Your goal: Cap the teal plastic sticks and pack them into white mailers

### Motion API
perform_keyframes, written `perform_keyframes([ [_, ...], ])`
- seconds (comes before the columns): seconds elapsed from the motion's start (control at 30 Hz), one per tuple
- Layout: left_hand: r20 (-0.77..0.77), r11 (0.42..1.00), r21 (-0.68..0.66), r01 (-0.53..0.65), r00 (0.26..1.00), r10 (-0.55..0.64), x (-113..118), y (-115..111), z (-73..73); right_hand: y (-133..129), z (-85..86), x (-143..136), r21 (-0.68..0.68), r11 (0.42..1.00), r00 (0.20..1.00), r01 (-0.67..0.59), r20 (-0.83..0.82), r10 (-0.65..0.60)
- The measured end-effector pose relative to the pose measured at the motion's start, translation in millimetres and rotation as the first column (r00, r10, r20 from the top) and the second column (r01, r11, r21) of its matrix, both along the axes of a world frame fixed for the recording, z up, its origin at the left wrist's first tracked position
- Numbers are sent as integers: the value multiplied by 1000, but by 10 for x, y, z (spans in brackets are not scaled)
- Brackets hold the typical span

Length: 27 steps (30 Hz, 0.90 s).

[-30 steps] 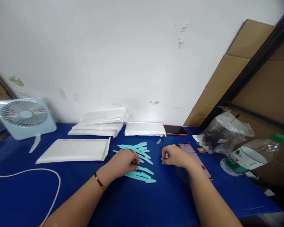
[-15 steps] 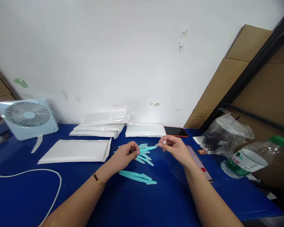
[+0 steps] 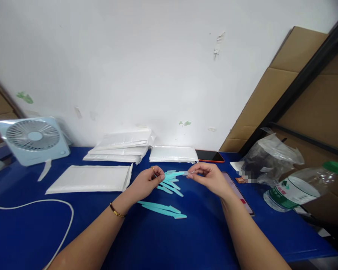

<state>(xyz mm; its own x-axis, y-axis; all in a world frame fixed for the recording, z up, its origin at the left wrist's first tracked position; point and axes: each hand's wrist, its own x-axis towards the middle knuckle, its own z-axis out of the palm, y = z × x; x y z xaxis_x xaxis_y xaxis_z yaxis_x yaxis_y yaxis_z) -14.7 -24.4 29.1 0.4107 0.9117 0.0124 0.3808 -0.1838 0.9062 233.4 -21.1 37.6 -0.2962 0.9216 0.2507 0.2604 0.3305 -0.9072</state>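
Pinched between the thumb and fingers of my left hand is a turquoise eyebrow razor, its blade end pointing right. My right hand grips a small translucent blade cover at that end. Whether the cover sits over the blade or only touches it, I cannot tell. Beneath the held razor, several more turquoise razors lie in a loose fan on the blue table. Two others rest side by side closer to me.
White padded envelopes lie at left and in a stack behind. A light blue fan stands far left, near a white cable. Phones, a plastic bag and a bottle are on the right.
My left hand has shifted slightly left and up with the razor. In my right hand, the fingertips now pinch the translucent cover; the white bit seen there before no longer shows.
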Motion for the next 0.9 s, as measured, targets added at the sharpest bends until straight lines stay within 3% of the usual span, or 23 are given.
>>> perform_keyframes([
  [0.17,-9,999,33,-3,1000,3,-6,15,-37,16,-58,-68,17,1000,1000,-13,14,12],
  [0.37,-1,999,40,-29,1000,29,-40,38,-50,30,39,84,43,996,996,81,-25,-80],
  [0.9,-38,997,63,-42,998,45,-37,29,-25,9,20,86,57,998,999,5,53,-8],
])
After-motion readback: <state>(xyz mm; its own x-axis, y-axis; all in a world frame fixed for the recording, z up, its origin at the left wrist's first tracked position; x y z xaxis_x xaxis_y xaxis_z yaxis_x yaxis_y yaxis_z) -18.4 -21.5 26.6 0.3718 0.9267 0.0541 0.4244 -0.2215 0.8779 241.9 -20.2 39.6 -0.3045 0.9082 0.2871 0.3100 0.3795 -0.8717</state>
